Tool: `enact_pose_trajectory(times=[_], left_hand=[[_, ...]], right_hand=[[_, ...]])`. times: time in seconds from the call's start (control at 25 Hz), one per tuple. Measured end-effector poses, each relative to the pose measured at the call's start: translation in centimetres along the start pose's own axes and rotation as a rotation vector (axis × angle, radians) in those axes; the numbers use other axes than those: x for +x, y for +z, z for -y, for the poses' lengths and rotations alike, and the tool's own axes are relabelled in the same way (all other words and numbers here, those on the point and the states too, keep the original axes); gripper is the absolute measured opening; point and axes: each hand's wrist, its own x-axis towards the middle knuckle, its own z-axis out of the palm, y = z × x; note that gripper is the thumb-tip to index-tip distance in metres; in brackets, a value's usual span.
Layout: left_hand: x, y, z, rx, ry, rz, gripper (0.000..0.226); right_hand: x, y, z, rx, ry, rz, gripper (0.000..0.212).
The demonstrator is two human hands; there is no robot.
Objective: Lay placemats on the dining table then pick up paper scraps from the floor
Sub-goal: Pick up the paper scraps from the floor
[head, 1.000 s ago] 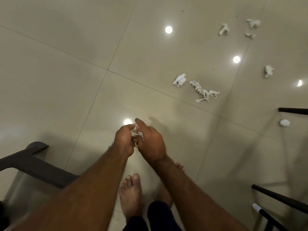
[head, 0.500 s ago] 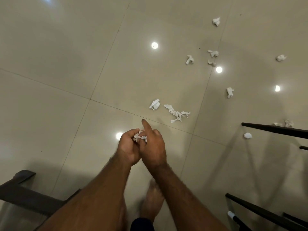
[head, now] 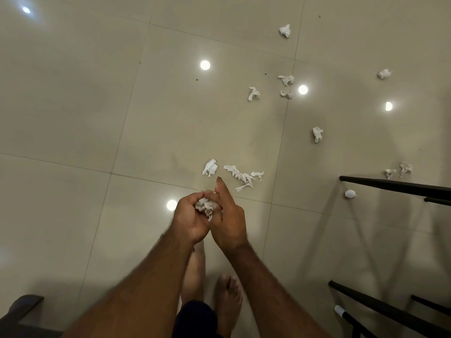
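My left hand (head: pixel 189 219) cups a wad of white paper scraps (head: pixel 206 206) at the middle of the view. My right hand (head: pixel 229 222) presses against the wad from the right, with its forefinger stretched out forward. Just beyond the fingertips a crumpled scrap (head: pixel 210 167) and a long torn strip (head: pixel 244 177) lie on the beige tiled floor (head: pixel 97 106). Several more scraps lie farther off, among them one scrap (head: pixel 253 93) past the strip, one (head: pixel 317 134) to its right and one (head: pixel 285 30) at the far top.
Black chair frames (head: pixel 395 185) stand at the right, with small scraps (head: pixel 350 193) beside and behind them. A dark chair part (head: pixel 22 304) sits at the lower left. My bare feet (head: pixel 228 298) stand on the tiles below my arms. Ceiling lights reflect off the floor.
I have stepped forward and the view has tilted up, so more scraps show. Both hands stay together around the wad, now nearer the crumpled scrap and the strip.
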Motion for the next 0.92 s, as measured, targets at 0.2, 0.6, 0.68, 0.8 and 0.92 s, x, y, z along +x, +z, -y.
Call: enact_pose_trajectory(times=[0.2,0.6,0.68,0.8,0.92], left_hand=[[3.0,1.2,-1.3,0.082,-0.037,-0.042,0.022],[7.8,-1.4,-4.3,0.341,0.046,-0.225,0.034],[8.7,-1.9,-5.6,0.372,0.065,-0.225,0.035],[9.6,-2.5,-6.9,0.398,0.075,-0.238,0.035],[10.3,-2.8,-7.6,0.407,0.083,-0.242,0.036]], right_hand=[[2.3,0.9,-1.6,0.218,0.118,-0.101,0.076],[11.7,-2.4,-12.3,-0.180,0.364,-0.331,0.059],[14.3,-3.0,-13.7,-0.251,0.428,-0.294,0.072],[17.3,-2.2,-13.8,-0.295,0.484,-0.294,0.086],[18.5,0.6,-13.5,-0.396,0.514,-0.303,0.090]])
